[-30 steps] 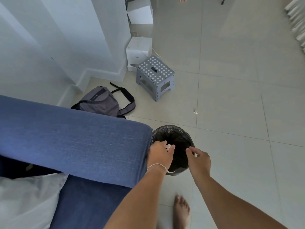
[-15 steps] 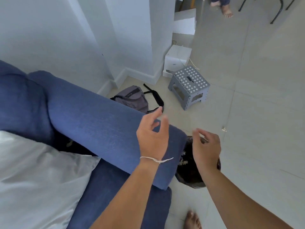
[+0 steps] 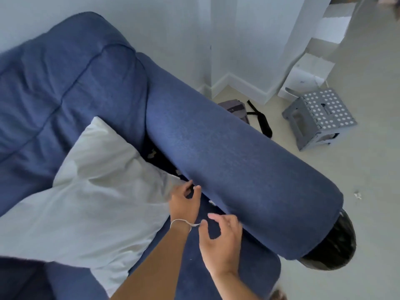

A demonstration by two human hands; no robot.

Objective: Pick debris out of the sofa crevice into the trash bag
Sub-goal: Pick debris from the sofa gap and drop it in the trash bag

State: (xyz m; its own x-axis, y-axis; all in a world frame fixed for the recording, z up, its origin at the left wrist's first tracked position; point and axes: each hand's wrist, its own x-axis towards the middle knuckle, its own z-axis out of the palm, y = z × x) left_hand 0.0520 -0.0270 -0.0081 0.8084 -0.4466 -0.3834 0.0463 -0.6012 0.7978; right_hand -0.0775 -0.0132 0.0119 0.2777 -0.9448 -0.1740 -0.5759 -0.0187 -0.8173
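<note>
Head view:
Left hand [image 3: 184, 204]: centre of frame, fingers loosely spread at the sofa crevice [image 3: 173, 167], grasping nothing visible.
Right hand [image 3: 220, 243]: lower centre, fingers curled apart, empty.
Debris [image 3: 151, 153]: pale bits in the crevice, beside the white pillow [image 3: 91, 191].
Trash bag [image 3: 333, 245]: lower right, on the floor behind the armrest [image 3: 233, 169].

A white pillow [image 3: 86, 191] lies on the blue fabric sofa [image 3: 65, 83], left of its padded armrest [image 3: 238, 169]; a black plastic trash bag [image 3: 333, 245] sits on the floor at the armrest's near right end; a grey dotted step stool [image 3: 320, 118] stands far right.
</note>
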